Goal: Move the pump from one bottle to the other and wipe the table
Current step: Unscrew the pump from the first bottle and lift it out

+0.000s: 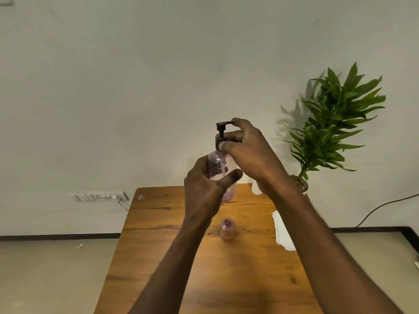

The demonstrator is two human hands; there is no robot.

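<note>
My left hand (205,189) grips a clear pinkish bottle (218,165), lifted above the wooden table (158,245). A black pump (221,134) sits in the bottle's neck, its tube reaching down inside. My right hand (249,152) has its fingers closed on the pump's collar and head. A second, smaller pinkish bottle (227,228) stands upright on the table below, with its neck bare and no pump in it. A white cloth or paper (282,232) lies at the table's right side, partly hidden by my right forearm.
A potted green plant (333,123) stands at the table's far right corner. A white container (256,189) shows behind my right wrist. A wall socket (99,197) with a cable sits to the left, and a cable runs along the floor at the right.
</note>
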